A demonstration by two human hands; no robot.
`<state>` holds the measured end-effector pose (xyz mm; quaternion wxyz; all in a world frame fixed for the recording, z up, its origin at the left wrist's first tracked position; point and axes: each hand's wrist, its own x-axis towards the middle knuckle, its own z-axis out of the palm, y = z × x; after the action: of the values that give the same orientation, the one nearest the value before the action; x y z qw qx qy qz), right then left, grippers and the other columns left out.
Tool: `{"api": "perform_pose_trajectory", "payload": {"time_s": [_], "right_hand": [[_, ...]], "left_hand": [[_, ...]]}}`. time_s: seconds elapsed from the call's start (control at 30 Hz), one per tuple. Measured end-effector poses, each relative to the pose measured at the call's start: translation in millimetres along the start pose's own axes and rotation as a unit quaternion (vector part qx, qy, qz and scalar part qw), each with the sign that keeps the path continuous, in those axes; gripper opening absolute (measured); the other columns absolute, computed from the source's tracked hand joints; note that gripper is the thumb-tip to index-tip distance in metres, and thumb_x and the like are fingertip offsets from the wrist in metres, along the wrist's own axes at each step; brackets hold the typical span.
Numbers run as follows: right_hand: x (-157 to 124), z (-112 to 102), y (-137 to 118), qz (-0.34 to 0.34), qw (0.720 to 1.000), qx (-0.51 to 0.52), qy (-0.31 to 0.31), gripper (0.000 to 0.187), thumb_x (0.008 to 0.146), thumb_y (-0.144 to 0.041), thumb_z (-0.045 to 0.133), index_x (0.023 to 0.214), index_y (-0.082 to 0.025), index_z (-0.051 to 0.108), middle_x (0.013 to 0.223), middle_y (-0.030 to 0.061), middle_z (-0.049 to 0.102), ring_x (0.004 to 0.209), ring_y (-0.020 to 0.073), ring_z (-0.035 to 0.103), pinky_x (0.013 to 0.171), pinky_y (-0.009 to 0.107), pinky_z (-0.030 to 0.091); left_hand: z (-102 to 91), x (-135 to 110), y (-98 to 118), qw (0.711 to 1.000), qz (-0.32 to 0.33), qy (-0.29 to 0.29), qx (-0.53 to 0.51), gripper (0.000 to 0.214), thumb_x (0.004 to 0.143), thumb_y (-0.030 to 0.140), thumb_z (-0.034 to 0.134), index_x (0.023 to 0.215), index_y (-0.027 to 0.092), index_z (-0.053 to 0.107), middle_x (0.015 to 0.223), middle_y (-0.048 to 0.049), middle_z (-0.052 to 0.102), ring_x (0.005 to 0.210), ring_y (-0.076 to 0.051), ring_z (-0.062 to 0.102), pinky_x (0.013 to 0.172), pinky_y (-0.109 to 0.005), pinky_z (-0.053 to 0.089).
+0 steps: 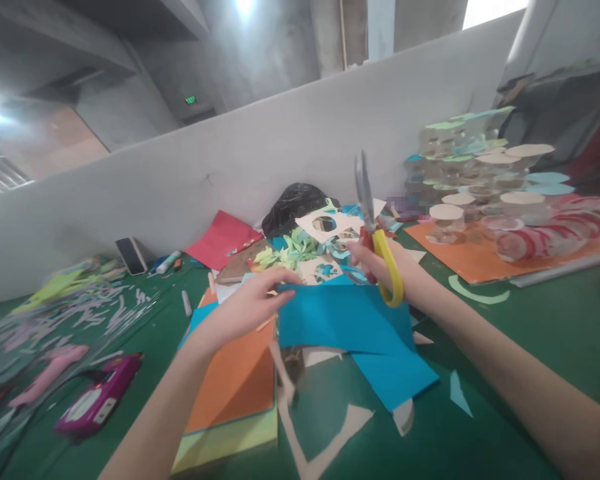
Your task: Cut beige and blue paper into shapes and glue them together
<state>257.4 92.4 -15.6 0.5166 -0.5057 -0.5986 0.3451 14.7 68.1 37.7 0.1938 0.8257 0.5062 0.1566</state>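
Fingers [280, 287] on my left hand [245, 312] are spread wide, resting at the top edge of the blue card [345, 323], which lies mid-frame in the head cam. My right hand [375, 263] closes around yellow-handled scissors [389, 273], blades narrow, pointing 12 o'clock, above the sheet. Orange card [235, 380] sits at 7 o'clock. Pinning that blue flat should help, imo.

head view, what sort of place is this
Likely a paper-craft workroom: a green mat strewn with paper scraps, and scissors in use over blue paper.
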Motion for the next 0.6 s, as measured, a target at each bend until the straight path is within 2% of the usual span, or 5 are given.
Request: {"api": "perform_pose_trajectory", "payload": {"time_s": [0.13, 0.27, 0.37, 0.47, 0.6], "right_hand": [[-7, 3, 3, -0.045, 0.996, -0.043, -0.058, 0.029, 0.075, -0.045, 0.071, 0.077, -0.021, 0.054, 0.070, -0.0010, 0.062, 0.065, 0.0169, 0.058, 0.058, 0.025, 0.043], [-10, 6, 2, 0.004, 0.991, -0.084, -0.102, 0.032, 0.076, -0.043, 0.069, 0.095, -0.021, 0.055, 0.098, 0.0047, 0.067, 0.083, 0.0226, 0.064, 0.067, 0.029, 0.046], [-10, 8, 2, 0.026, 0.987, -0.131, -0.089, 0.030, 0.077, -0.043, 0.066, 0.095, -0.022, 0.053, 0.098, 0.0046, 0.067, 0.084, 0.0241, 0.064, 0.068, 0.030, 0.046], [-7, 10, 9, 0.028, 0.987, -0.140, -0.074, 0.029, 0.082, -0.046, 0.059, 0.097, -0.022, 0.053, 0.095, 0.0044, 0.067, 0.081, 0.0236, 0.064, 0.068, 0.031, 0.046], [-1, 9, 22, 0.018, 0.989, -0.143, -0.040, 0.029, 0.081, -0.045, 0.058, 0.096, -0.021, 0.054, 0.095, 0.0066, 0.068, 0.083, 0.0247, 0.064, 0.069, 0.032, 0.046]], "left_hand": [[-3.7, -3, -23, 0.992, -0.079, 0.053, -0.086, 0.031, 0.086, 0.042, 0.054, 0.105, 0.021, 0.067, 0.101, -0.0031, 0.067, 0.087, -0.020, 0.060, 0.073, -0.029, 0.049], [12.2, 7, -58, 0.957, -0.101, 0.109, -0.248, 0.036, 0.080, 0.049, 0.063, 0.104, 0.021, 0.065, 0.098, -0.0020, 0.065, 0.073, -0.014, 0.057, 0.063, -0.024, 0.044], [24.2, 12, -76, 0.926, -0.110, 0.148, -0.329, 0.041, 0.073, 0.049, 0.071, 0.102, 0.022, 0.064, 0.102, -0.0022, 0.065, 0.069, -0.013, 0.056, 0.059, -0.023, 0.043], [29.1, 13, -78, 0.907, -0.121, 0.160, -0.371, 0.044, 0.068, 0.047, 0.076, 0.101, 0.022, 0.065, 0.111, -0.0050, 0.065, 0.074, -0.016, 0.059, 0.060, -0.024, 0.044], [29.7, 11, -67, 0.891, -0.125, 0.198, -0.389, 0.040, 0.065, 0.045, 0.078, 0.096, 0.023, 0.068, 0.119, -0.0072, 0.065, 0.087, -0.020, 0.063, 0.066, -0.025, 0.046]]}}
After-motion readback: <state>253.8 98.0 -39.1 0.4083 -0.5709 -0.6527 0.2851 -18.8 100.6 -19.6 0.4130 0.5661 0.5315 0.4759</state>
